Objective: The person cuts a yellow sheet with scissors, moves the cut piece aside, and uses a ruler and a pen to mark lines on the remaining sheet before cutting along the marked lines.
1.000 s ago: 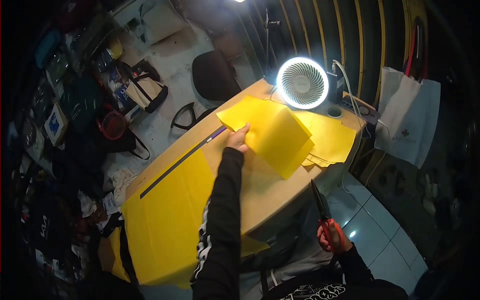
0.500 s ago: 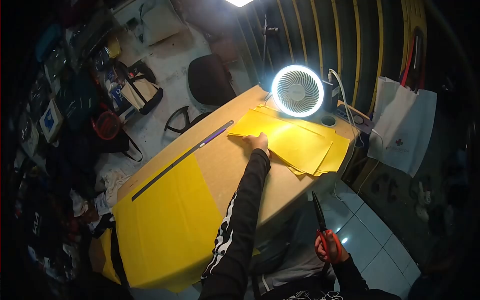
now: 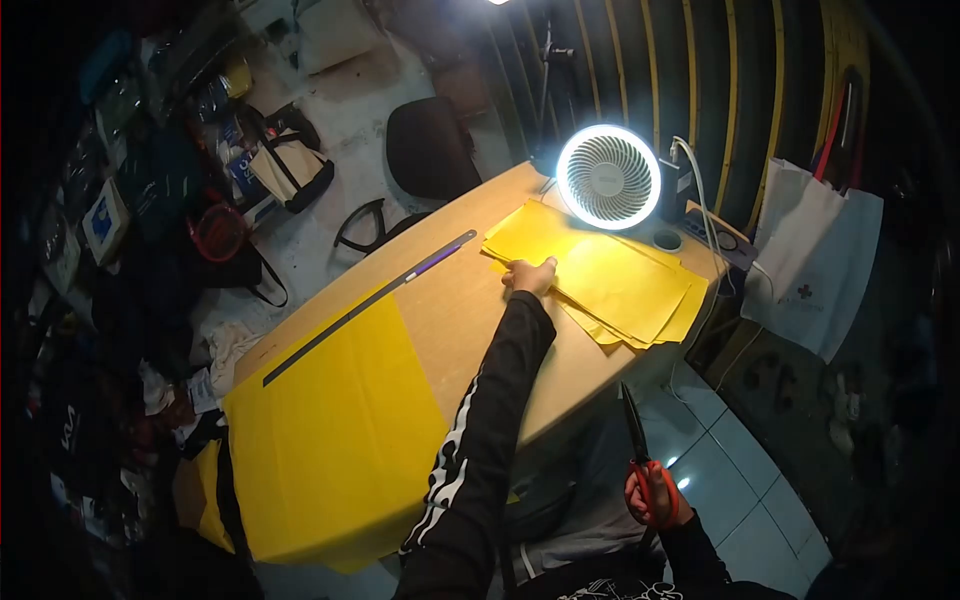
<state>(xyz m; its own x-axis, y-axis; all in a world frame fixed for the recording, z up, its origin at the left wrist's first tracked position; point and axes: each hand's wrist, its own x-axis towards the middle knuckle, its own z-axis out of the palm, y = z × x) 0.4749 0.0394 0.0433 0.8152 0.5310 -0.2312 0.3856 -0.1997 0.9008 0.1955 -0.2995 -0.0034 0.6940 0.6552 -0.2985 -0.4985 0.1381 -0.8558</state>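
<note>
My left hand (image 3: 530,276) grips the near left edge of a stack of yellow sheets (image 3: 620,285) on the wooden table (image 3: 470,330). Below the table's right edge, my right hand (image 3: 657,495) is wrapped round the red handles of a pair of scissors (image 3: 637,430), whose dark blades point up and look closed. A large yellow cloth (image 3: 335,440) covers the table's left part and hangs over its front. Along the cloth's top edge lies a long metal ruler (image 3: 335,327), with a purple pen (image 3: 432,262) beside it.
A lit round fan (image 3: 608,178) stands behind the stack, near a power strip (image 3: 715,238) and cables. White bags (image 3: 810,260) hang at the right. A dark chair (image 3: 430,148) is beyond the table; bags and piled items fill the left.
My left hand and the yellow stack have shifted slightly to the right and away from me. The whole view has also moved a little. My right hand still holds the scissors.
</note>
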